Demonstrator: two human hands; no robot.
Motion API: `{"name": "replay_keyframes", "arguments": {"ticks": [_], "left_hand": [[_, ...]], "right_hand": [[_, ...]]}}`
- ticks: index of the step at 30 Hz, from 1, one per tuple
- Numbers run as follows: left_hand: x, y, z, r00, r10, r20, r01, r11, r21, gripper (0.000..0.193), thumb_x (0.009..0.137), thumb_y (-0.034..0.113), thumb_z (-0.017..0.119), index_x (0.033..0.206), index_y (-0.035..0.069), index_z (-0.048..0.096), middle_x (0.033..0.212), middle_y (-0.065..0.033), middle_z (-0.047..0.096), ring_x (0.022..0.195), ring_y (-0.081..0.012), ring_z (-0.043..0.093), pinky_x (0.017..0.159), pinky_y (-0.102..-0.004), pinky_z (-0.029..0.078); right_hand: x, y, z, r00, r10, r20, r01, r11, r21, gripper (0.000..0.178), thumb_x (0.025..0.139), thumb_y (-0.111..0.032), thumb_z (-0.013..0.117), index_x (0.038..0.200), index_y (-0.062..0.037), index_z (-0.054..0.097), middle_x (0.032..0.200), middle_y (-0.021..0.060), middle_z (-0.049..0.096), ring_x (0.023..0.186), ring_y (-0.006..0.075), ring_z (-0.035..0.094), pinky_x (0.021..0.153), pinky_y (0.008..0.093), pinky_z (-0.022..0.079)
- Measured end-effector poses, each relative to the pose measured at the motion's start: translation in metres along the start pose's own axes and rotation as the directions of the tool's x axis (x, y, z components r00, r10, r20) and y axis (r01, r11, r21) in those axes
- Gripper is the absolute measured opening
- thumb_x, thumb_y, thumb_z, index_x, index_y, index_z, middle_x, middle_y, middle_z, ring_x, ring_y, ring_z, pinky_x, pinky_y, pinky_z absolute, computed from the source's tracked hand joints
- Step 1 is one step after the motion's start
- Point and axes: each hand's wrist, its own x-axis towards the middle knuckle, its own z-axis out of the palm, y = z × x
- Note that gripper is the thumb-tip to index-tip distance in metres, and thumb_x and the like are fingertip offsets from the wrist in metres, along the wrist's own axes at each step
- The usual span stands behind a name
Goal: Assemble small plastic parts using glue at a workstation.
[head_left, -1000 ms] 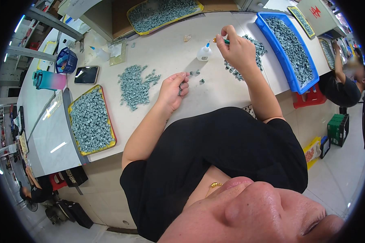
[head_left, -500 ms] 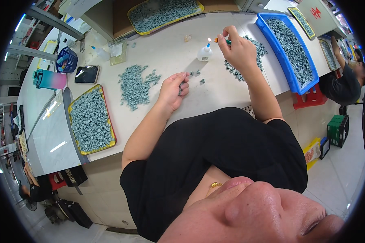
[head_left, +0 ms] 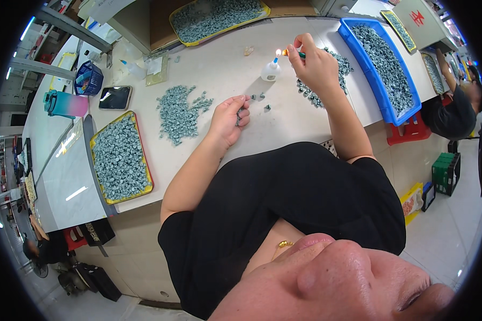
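Observation:
My right hand (head_left: pixel 317 67) is closed around a green lighter (head_left: pixel 302 55), whose metal and orange end points left toward a small white squeeze bottle (head_left: pixel 271 72). The bottle stands upright on the table. At the tip of its blue nozzle (head_left: pixel 276 60) burns a small flame (head_left: pixel 278 52), right beside the lighter's end. My left hand (head_left: pixel 231 119) is curled on the tabletop, with a few small grey-green pieces (head_left: pixel 239 119) showing between its fingers. Several loose pieces (head_left: pixel 260 97) lie just past its fingertips.
Left of my left hand spreads a pile of grey-green pieces (head_left: pixel 178 115), with a full yellow-rimmed tray (head_left: pixel 151 179) nearer me. A phone (head_left: pixel 115 98) and a teal-pink bottle (head_left: pixel 78 105) are beyond it. A blue bin (head_left: pixel 383 101) and another pile (head_left: pixel 341 60) are at right.
The flame at the nozzle tip looks bigger and brighter. Both hands stay almost where they were.

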Motion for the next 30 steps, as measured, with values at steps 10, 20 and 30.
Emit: {"name": "replay_keyframes", "arguments": {"ticks": [10, 20, 30], "left_hand": [[-0.002, 0.001, 0.003, 1.000, -0.003, -0.023, 0.003, 1.000, -0.016, 0.017, 0.095, 0.013, 0.053, 0.102, -0.002, 0.052, 0.081, -0.0025, 0.049, 0.059, -0.0071, 0.039, 0.047, -0.0193, 0.032], [-0.002, 0.007, 0.003, 0.995, 0.003, -0.097, -0.019, 0.986, -0.167, 0.020, 0.091, 0.011, 0.046, 0.103, -0.005, 0.051, 0.081, -0.0070, 0.049, 0.060, -0.0111, 0.039, 0.047, -0.0225, 0.031], [-0.004, 0.007, 0.005, 0.998, 0.060, -0.034, -0.066, 0.970, -0.234, 0.015, 0.094, 0.010, 0.046, 0.105, -0.001, 0.045, 0.084, -0.0081, 0.049, 0.061, -0.0112, 0.039, 0.049, -0.0223, 0.031]], "right_hand": [[0.003, 0.006, -0.003, 0.994, 0.080, 0.076, -0.087, 0.991, 0.099, 0.035, 0.092, -0.046, 0.049, 0.093, -0.0112, 0.051, 0.059, 0.0050, 0.061, 0.058, 0.0265, 0.063, 0.052, 0.0368, 0.046], [0.026, 0.070, 0.042, 0.931, 0.103, 0.349, -0.175, 0.968, 0.181, 0.033, 0.096, -0.031, 0.050, 0.108, 0.0000, 0.052, 0.083, 0.0209, 0.064, 0.085, 0.0375, 0.061, 0.076, 0.0427, 0.046], [0.059, 0.081, 0.091, 0.867, 0.124, 0.483, -0.304, 0.900, 0.314, 0.037, 0.084, -0.025, 0.066, 0.110, -0.0003, 0.058, 0.089, 0.0188, 0.066, 0.081, 0.0298, 0.063, 0.072, 0.0385, 0.048]]}}
